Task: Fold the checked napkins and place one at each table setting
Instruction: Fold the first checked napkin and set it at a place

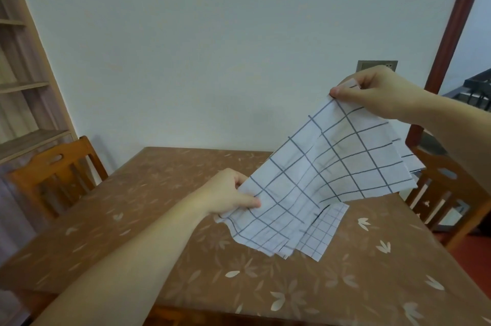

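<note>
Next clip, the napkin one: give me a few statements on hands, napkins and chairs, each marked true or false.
1. The right hand pinches a corner of the raised napkin. True.
2. The left hand is flat on the table, holding nothing. False: it grips the lower edge of the same napkin.
3. More checked napkins lie on the table under the raised one. True.
4. The raised napkin is already folded into a small square. False: it is spread open between the hands.
5. A wooden chair stands at the table's left side. True.
6. Plates are set on the table. False: none show.
</note>
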A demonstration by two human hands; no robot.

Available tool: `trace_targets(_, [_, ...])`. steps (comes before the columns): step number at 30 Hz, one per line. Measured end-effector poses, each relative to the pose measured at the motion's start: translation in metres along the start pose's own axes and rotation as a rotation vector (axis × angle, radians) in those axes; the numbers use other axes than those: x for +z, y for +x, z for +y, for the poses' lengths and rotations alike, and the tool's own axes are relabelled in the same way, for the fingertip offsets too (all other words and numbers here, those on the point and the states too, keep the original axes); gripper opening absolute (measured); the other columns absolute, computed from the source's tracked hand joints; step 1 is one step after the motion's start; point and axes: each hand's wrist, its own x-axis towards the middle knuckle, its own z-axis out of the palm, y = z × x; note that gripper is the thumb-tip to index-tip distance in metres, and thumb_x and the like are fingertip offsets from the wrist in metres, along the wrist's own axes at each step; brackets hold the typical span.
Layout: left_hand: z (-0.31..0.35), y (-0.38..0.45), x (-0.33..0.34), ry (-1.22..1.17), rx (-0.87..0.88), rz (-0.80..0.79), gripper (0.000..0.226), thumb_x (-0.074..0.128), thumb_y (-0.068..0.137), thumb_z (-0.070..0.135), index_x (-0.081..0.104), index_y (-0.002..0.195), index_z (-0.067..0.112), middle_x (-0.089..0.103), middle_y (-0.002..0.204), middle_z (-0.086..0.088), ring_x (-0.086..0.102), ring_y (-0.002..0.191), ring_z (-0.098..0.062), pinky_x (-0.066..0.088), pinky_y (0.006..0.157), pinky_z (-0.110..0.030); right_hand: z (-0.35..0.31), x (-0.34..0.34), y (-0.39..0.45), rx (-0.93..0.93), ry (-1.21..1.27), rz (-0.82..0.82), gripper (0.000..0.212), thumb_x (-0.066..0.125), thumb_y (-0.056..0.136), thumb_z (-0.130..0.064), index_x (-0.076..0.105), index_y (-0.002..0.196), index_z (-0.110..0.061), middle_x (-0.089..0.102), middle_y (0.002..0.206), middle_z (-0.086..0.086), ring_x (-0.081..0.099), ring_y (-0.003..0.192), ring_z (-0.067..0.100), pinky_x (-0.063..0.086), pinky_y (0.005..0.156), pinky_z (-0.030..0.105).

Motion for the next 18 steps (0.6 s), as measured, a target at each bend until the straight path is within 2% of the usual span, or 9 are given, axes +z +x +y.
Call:
trace_targets(2, [0.001,-0.001,-0.003,-0.009,-0.018,0.006,0.023,0.083,0.074,0.031,0.073,0.095,0.032,0.075,0.082,0.011,0.070,0.070,-0.007,0.059,0.067,-0.035,0.000,-0.001,-0.001,-0.011,-0.004,-0.007,0.064,0.064,0.062,-0.074,0.076,0.086,-0.015,0.064,0.099,0.036,0.052,0.069,0.031,0.038,0.069,0.036])
trace_targets(4, [0.006,-0.001,-0.009,-0.041,0.007,-0.042,0.036,0.083,0.074,0.038,0.069,0.107,0.034,0.073,0.100,0.016,0.070,0.089,-0.004,0.056,0.080,-0.032,0.000,0.002,-0.001,-0.009,0.012,-0.015,0.070,0.064,0.060,-0.077,0.074,0.086,-0.014,0.061,0.105,0.039,0.052,0.075,0.026,0.040,0.072,0.040])
trace_targets(6, [0.016,0.000,-0.012,-0.115,0.042,-0.083,0.032,0.077,0.080,0.041,0.071,0.110,0.033,0.073,0.109,0.015,0.069,0.099,-0.004,0.054,0.087,-0.027,-0.001,0.006,0.000,0.004,0.017,-0.013,0.066,0.066,0.066,-0.072,0.071,0.082,-0.008,0.065,0.092,0.033,0.054,0.072,0.033,0.044,0.072,0.046])
trace_targets(8, [0.024,0.001,-0.012,-0.100,0.051,-0.053,0.015,0.075,0.084,0.035,0.077,0.097,0.027,0.077,0.099,0.010,0.072,0.090,-0.006,0.055,0.081,-0.025,-0.003,0.008,-0.001,-0.004,0.022,-0.039,0.056,0.067,0.074,-0.061,0.065,0.070,-0.006,0.052,0.073,0.019,0.043,0.067,0.028,0.037,0.068,0.040])
trace_targets(9, [0.026,0.002,-0.013,-0.076,0.054,-0.017,0.011,0.076,0.084,0.033,0.078,0.091,0.025,0.078,0.093,0.009,0.073,0.086,-0.008,0.056,0.080,-0.027,-0.003,0.008,-0.001,0.000,0.020,-0.047,0.048,0.068,0.079,-0.054,0.066,0.068,-0.007,0.051,0.071,0.021,0.042,0.066,0.028,0.036,0.067,0.039])
trace_targets(10, [0.025,0.003,-0.014,-0.072,0.050,0.019,0.010,0.078,0.082,0.031,0.079,0.088,0.023,0.078,0.090,0.008,0.074,0.085,-0.010,0.057,0.081,-0.029,-0.002,0.006,0.000,0.005,0.009,-0.060,0.041,0.069,0.083,-0.048,0.069,0.072,-0.009,0.059,0.076,0.025,0.050,0.068,0.027,0.041,0.068,0.037])
trace_targets(11, [0.023,0.003,-0.015,-0.091,0.043,0.048,0.012,0.080,0.079,0.030,0.079,0.088,0.021,0.078,0.089,0.006,0.074,0.085,-0.011,0.058,0.083,-0.032,-0.001,0.005,-0.001,0.024,-0.023,-0.085,0.036,0.071,0.084,-0.043,0.071,0.077,-0.008,0.068,0.078,0.017,0.058,0.071,0.024,0.046,0.069,0.033])
trace_targets(14, [0.013,-0.001,-0.025,-0.056,0.023,0.022,0.017,0.083,0.076,0.031,0.078,0.089,0.021,0.078,0.088,0.005,0.074,0.085,-0.015,0.058,0.084,-0.036,0.004,0.003,-0.009,0.121,-0.178,-0.231,0.036,0.077,0.079,-0.035,0.058,0.063,-0.008,0.054,0.052,-0.005,0.052,0.053,0.007,0.041,0.056,0.019])
trace_targets(18, [0.021,-0.005,-0.022,-0.114,0.056,-0.145,0.024,0.078,0.081,0.034,0.076,0.104,0.027,0.076,0.102,0.013,0.071,0.095,-0.005,0.054,0.086,-0.027,0.002,0.014,-0.009,0.105,-0.165,-0.320,0.035,0.077,0.082,-0.032,0.063,0.069,-0.003,0.058,0.063,0.011,0.053,0.059,0.025,0.048,0.063,0.034])
